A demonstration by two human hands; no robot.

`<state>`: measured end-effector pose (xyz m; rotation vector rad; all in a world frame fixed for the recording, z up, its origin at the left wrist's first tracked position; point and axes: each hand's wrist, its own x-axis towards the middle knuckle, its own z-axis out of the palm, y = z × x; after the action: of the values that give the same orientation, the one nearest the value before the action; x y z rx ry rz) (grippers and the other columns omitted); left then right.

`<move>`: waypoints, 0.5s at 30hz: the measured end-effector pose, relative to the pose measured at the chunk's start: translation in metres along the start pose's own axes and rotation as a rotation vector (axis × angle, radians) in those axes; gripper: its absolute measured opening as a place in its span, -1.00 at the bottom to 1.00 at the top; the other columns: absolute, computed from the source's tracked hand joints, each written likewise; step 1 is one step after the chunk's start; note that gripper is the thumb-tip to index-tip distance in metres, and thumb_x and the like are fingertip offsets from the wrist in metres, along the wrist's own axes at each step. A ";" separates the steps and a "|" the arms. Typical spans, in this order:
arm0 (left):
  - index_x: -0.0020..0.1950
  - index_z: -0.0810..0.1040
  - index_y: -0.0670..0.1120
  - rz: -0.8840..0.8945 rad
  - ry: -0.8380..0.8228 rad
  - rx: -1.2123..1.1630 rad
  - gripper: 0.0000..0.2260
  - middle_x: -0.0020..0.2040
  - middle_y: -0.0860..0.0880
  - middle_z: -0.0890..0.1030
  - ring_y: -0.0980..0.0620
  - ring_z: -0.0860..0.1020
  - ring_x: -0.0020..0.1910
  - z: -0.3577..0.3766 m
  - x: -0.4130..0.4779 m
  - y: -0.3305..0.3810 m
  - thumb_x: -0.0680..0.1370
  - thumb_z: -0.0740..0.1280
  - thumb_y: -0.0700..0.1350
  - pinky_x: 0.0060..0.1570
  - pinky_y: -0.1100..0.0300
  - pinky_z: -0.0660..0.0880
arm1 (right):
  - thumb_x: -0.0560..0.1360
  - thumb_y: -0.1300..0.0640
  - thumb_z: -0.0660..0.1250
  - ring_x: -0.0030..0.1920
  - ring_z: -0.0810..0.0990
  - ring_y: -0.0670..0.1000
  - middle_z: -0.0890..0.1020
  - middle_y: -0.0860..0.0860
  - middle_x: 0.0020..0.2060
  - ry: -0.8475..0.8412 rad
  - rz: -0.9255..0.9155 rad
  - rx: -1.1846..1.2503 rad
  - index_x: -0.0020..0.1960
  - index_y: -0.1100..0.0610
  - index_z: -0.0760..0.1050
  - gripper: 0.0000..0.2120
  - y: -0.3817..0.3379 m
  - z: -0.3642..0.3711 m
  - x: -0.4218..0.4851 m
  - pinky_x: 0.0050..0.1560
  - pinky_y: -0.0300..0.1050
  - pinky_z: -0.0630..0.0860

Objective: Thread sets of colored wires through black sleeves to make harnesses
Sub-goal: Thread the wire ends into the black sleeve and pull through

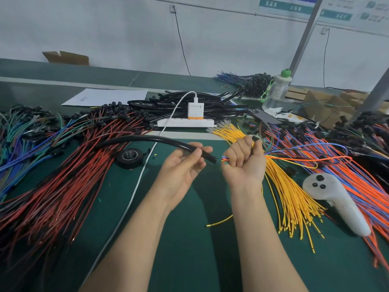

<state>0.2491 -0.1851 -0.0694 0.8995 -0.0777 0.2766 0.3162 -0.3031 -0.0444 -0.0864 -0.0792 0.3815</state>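
While the charger (195,111) beyond the hands carries a printed logo, it's too blurred to read. Same for the handwriting on the paper sheet (109,96) further back and the wall signs (284,6) top right.

Left hand (183,169) is palm up, thumb and fingers pinching the black sleeve (147,140) near its open end. The sleeve arcs away to the left of that hand, far end lost among the red wires (63,175).

Right hand (244,163) is fisted, palm toward camera, gripping the colored wire set (224,161). Short tips poke out of the fist toward the sleeve mouth, small gap between them. The rest of the set trails off right of the fist, over the yellow wires (290,199). The fist hides the wire count.

Black tape roll (129,158) sits left of the left hand, white controller (336,205) right of the right forearm. Both forearms are cut off at the bottom edge.
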 end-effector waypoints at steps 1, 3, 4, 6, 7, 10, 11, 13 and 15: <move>-0.03 0.51 -0.13 0.003 -0.003 0.004 -0.86 -0.08 -0.08 0.69 0.20 0.56 -0.30 0.001 0.000 0.000 0.43 0.30 -0.21 -0.16 0.35 0.54 | 0.65 -0.11 -0.02 -0.55 -0.06 -0.09 0.06 -0.08 -0.58 -0.005 0.013 0.000 -0.41 0.14 0.31 -0.45 0.001 0.001 0.000 -0.63 -0.27 -0.03; -0.01 0.50 -0.15 0.015 0.007 0.016 -0.89 -0.05 -0.09 0.69 0.20 0.58 -0.28 0.004 0.000 0.000 0.49 0.27 -0.24 -0.14 0.35 0.55 | 0.65 -0.12 -0.01 -0.55 -0.06 -0.10 0.04 -0.10 -0.52 -0.008 0.034 0.000 -0.40 0.13 0.30 -0.47 0.002 0.001 -0.001 -0.64 -0.27 -0.03; 0.00 0.49 -0.15 0.022 0.014 0.022 -0.91 -0.05 -0.10 0.69 0.19 0.59 -0.27 0.005 0.000 0.000 0.52 0.25 -0.26 -0.15 0.35 0.55 | 0.65 -0.12 -0.01 -0.55 -0.06 -0.09 0.03 -0.10 -0.51 -0.010 0.041 0.000 -0.39 0.13 0.29 -0.48 0.002 0.002 -0.001 -0.63 -0.27 -0.03; 0.00 0.48 -0.15 0.030 0.018 0.034 -0.92 -0.05 -0.13 0.69 0.17 0.61 -0.26 0.009 0.000 0.002 0.54 0.23 -0.27 -0.16 0.34 0.56 | 0.65 -0.12 -0.01 -0.55 -0.06 -0.09 0.03 -0.10 -0.51 -0.010 0.041 -0.003 -0.38 0.13 0.28 -0.49 0.002 0.003 -0.002 -0.63 -0.26 -0.04; -0.01 0.49 -0.14 0.036 0.017 0.052 -0.92 -0.06 -0.14 0.68 0.16 0.61 -0.26 0.011 -0.001 0.003 0.54 0.25 -0.26 -0.17 0.34 0.56 | 0.65 -0.12 -0.02 -0.55 -0.06 -0.09 0.03 -0.10 -0.50 -0.011 0.036 -0.004 -0.38 0.13 0.28 -0.48 0.002 0.003 -0.002 -0.64 -0.26 -0.03; -0.04 0.53 -0.11 0.060 0.022 0.183 -0.94 -0.14 -0.11 0.66 0.10 0.64 -0.25 0.016 -0.004 0.006 0.51 0.31 -0.21 -0.21 0.31 0.56 | 0.66 -0.11 -0.03 -0.54 -0.06 -0.10 0.02 -0.10 -0.49 -0.020 0.017 0.010 -0.41 0.14 0.30 -0.45 0.001 0.004 -0.002 -0.66 -0.28 -0.01; -0.05 0.54 -0.10 0.068 0.025 0.234 -0.95 -0.20 -0.07 0.66 0.08 0.64 -0.26 0.017 -0.004 0.007 0.52 0.31 -0.20 -0.22 0.31 0.56 | 0.66 -0.11 -0.03 -0.54 -0.06 -0.10 0.02 -0.10 -0.49 -0.019 0.021 0.011 -0.41 0.15 0.31 -0.44 0.001 0.004 -0.002 -0.66 -0.28 -0.01; -0.06 0.55 -0.09 0.080 0.041 0.297 -0.96 -0.25 -0.03 0.67 0.07 0.65 -0.26 0.017 -0.005 0.009 0.53 0.32 -0.19 -0.23 0.31 0.55 | 0.66 -0.11 -0.03 -0.54 -0.06 -0.09 0.02 -0.10 -0.49 -0.008 0.020 0.008 -0.42 0.15 0.32 -0.44 -0.001 0.004 -0.003 -0.65 -0.27 -0.02; -0.07 0.54 -0.11 0.070 0.073 0.316 -0.98 -0.25 -0.05 0.68 0.06 0.66 -0.26 0.014 -0.005 0.008 0.54 0.32 -0.19 -0.25 0.32 0.55 | 0.65 -0.11 -0.01 -0.54 -0.06 -0.09 0.02 -0.10 -0.49 -0.006 0.024 0.036 -0.41 0.15 0.31 -0.45 0.000 0.004 -0.004 -0.64 -0.27 -0.03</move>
<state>0.2431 -0.1926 -0.0552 1.2007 0.0025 0.3942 0.3125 -0.3040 -0.0409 -0.0510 -0.0773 0.4073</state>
